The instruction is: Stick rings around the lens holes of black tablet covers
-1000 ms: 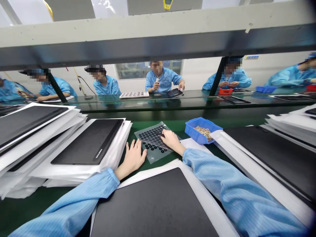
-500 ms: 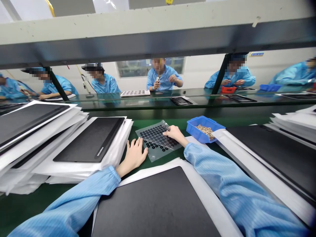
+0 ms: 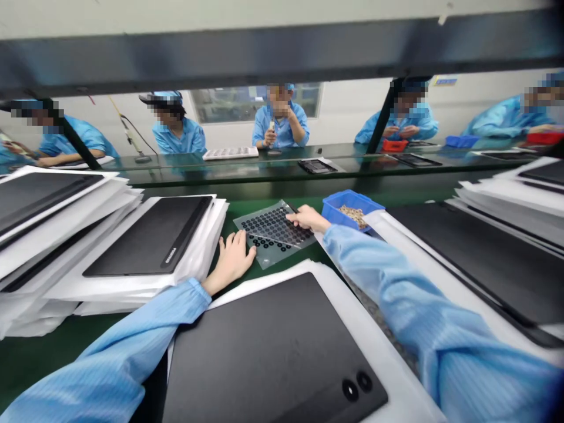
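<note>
A clear sheet (image 3: 273, 232) dotted with small black rings lies on the green bench. My left hand (image 3: 231, 258) rests flat, fingers spread, pressing the sheet's near left corner. My right hand (image 3: 308, 218) is over the sheet's right side, fingers pinched on a thin dark tool whose tip touches the rings. A black tablet (image 3: 268, 352) on a white sleeve lies right in front of me, with two round rings at its near right corner.
A blue bin (image 3: 348, 205) with small tan parts stands right of the sheet. Stacks of black tablets in white sleeves (image 3: 150, 247) fill the left, and more (image 3: 484, 252) lie on the right. Several people in blue coats work across the far bench (image 3: 282, 167).
My right hand has slid toward the sheet's far right edge. The view has tipped downward, bringing the near tablet's two rings into sight. My left hand stays on the sheet's corner.
</note>
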Demonstrator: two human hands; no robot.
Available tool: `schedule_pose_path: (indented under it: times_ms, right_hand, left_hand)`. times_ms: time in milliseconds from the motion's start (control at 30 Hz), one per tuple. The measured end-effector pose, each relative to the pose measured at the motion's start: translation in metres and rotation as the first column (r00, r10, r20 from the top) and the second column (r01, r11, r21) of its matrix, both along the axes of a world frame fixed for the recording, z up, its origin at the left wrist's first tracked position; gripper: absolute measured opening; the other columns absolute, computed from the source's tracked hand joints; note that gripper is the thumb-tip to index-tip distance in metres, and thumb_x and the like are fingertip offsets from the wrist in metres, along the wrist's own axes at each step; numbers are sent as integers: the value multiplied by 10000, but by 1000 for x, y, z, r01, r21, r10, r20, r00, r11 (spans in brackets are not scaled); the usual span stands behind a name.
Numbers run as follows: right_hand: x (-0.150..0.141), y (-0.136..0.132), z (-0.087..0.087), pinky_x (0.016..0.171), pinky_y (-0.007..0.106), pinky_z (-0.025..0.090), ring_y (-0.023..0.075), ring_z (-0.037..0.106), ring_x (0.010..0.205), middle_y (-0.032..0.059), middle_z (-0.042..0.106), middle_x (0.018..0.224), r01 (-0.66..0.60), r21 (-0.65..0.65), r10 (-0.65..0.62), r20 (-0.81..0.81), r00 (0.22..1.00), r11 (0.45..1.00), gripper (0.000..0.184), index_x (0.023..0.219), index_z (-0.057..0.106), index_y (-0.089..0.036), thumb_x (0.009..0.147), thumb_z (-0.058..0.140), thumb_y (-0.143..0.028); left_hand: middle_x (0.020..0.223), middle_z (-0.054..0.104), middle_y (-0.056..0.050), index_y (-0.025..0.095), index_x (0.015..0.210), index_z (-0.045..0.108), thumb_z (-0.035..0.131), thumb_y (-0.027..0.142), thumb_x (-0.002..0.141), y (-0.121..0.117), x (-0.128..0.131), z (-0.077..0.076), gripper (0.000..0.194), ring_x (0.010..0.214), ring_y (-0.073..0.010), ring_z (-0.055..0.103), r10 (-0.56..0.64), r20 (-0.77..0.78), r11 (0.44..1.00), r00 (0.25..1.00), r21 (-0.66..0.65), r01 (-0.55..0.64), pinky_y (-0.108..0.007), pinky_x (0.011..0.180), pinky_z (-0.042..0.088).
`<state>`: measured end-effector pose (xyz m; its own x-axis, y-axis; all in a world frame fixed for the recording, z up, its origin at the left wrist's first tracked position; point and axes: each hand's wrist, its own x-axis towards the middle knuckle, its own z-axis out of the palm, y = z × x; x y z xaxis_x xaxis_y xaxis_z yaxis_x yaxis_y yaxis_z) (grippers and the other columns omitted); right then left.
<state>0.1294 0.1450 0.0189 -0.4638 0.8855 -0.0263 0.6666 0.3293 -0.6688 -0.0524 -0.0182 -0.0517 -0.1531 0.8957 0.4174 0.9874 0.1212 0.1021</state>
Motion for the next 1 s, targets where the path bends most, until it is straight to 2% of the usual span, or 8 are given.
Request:
schedule_pose_path:
  times_ms: [100, 200, 300, 400, 500, 633, 800, 1000]
  right_hand:
    - [17, -11, 33, 435, 154, 380, 36, 471, 470, 23, 604, 656, 7, 34, -3, -114, 994, 999, 327, 808, 643, -58, 913, 529, -345]
    - [41, -36, 72, 450, 120, 317, 8, 452, 476, 13, 589, 653, 22, 120, 3, -205, 979, 993, 457, 811, 658, -45, 930, 450, -433]
    - [73, -83, 93, 533, 156, 357, 34, 501, 513, 7, 558, 591, -78, 296, 96, -47, 994, 952, 376, 731, 673, -30, 885, 537, -344]
    - [108, -137, 76, 491, 199, 315, 54, 443, 444, -37, 453, 452, -173, 230, 115, 246, 963, 958, 349, 562, 614, -115, 844, 589, -318]
    - [139, -174, 38, 462, 253, 235, 73, 351, 431, -48, 382, 435, -181, 182, 119, 310, 943, 966, 444, 486, 481, -173, 835, 585, -427]
    - [156, -193, 10, 474, 253, 231, 88, 372, 465, -44, 431, 479, -132, 99, 104, 251, 962, 986, 430, 532, 450, -184, 841, 563, -461]
    - [150, -200, 21, 501, 227, 278, 80, 451, 469, -33, 551, 521, -200, -53, 204, 85, 975, 978, 299, 605, 501, -169, 869, 524, -307]
    - [145, -201, 27, 574, 259, 296, 136, 496, 595, 32, 589, 636, -59, 256, 8, 197, 980, 965, 288, 671, 527, -161, 888, 523, -351]
  left_hand:
    - [1417, 387, -230, 66, 1345, 350, 368, 362, 897, 6, -4, 0, 537, 1299, -359, 372, -7, 74, 1000, 997, -17, 8, -566, 1035, 314]
    - [1457, 287, -258, 9, 1358, 301, 294, 389, 904, 7, -7, 12, 592, 1362, -361, 269, -32, 146, 999, 989, -37, 38, -540, 1068, 285]
    - [1410, 405, -189, 57, 1322, 404, 301, 515, 874, -6, -8, 39, 649, 1321, -345, 355, -177, 186, 973, 966, -115, 201, -517, 1082, 287]
    - [1294, 563, -28, 232, 1243, 539, 394, 653, 808, -34, -2, 65, 622, 1189, -268, 526, -423, 236, 830, 875, -286, 478, -420, 1043, 390]
    - [1325, 526, 8, 288, 1287, 492, 389, 649, 853, -60, 16, 68, 575, 1199, -233, 513, -563, 247, 711, 789, -343, 614, -379, 1037, 405]
    - [1220, 551, -69, 209, 1199, 533, 309, 620, 896, -71, 49, 51, 558, 1148, -257, 517, -549, 214, 785, 808, -201, 586, -399, 1010, 423]
    - [1214, 530, -88, 173, 1216, 496, 300, 534, 934, -70, 66, 48, 498, 1119, -243, 518, -529, 272, 784, 804, -207, 586, -392, 1015, 401]
    - [1101, 547, -102, 139, 1160, 533, 337, 497, 927, -70, 64, 51, 469, 1049, -263, 503, -473, 247, 840, 846, -165, 518, -425, 955, 407]
